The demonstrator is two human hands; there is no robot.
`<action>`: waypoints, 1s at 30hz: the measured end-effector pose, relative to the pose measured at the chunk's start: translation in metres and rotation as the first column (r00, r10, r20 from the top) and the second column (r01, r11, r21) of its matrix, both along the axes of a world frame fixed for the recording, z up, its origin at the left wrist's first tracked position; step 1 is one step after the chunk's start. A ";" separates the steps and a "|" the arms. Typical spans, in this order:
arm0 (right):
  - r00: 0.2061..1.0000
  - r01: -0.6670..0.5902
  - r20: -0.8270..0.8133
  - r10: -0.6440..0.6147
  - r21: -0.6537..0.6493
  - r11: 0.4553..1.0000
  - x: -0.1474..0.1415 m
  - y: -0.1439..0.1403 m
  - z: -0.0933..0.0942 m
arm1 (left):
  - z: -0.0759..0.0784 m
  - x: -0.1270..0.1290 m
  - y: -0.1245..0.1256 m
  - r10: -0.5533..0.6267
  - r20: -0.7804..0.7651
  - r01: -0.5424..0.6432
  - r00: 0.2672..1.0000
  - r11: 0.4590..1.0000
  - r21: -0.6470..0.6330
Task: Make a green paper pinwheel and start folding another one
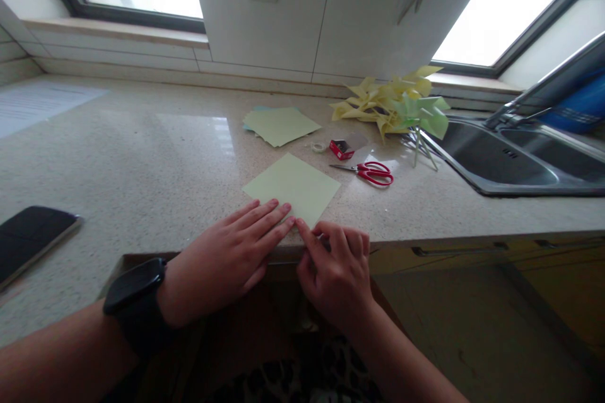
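I take the pale green paper square (293,187) as my reference; every position below is given relative to it.

The square lies flat on the worktop (142,164), turned like a diamond, with one corner pointing at me and the opposite corner pointing toward the back wall. Its near corner sits right at the worktop's front edge.

My left hand (231,255) lies flat with fingers extended, released and grasping nothing. Its fingertips rest on the square's near-left border, next to the near corner. My right hand (338,264) is curled, with thumb and forefinger pinched at the same near corner. I cannot tell whether paper is actually held between them.

Both hands meet at that one corner, with the left approaching from the left and the right from just below and to the right. The diagonal from this corner to the far corner runs straight away from me.

Beyond the square's far corner lies a stack of similar sheets (280,124). To its right, red-handled scissors (371,172) lie apart from it, with a small red box (341,149) behind them. Farther right is a heap of paper pinwheels (394,106) beside the sink (501,160). Well to the left lies a dark phone (28,236).
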State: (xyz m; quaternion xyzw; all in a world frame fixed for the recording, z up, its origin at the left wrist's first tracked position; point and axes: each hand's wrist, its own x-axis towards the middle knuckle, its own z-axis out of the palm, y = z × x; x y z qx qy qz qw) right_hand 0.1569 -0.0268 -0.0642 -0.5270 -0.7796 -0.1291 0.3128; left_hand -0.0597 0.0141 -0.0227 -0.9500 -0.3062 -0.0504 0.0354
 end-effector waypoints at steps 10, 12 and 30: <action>0.999 -0.025 -0.042 0.023 -0.056 0.998 0.002 -0.002 0.003 | 0.004 0.007 -0.007 -0.030 0.112 0.032 0.993 0.999 -0.012; 0.998 -0.029 -0.049 0.025 -0.075 0.997 0.004 -0.002 0.004 | 0.005 0.008 -0.008 -0.035 0.107 0.038 0.994 0.999 -0.026; 0.987 -0.092 -0.139 0.086 -0.034 0.995 0.009 -0.008 0.003 | 0.006 0.009 -0.006 0.001 0.185 0.016 0.983 0.996 -0.086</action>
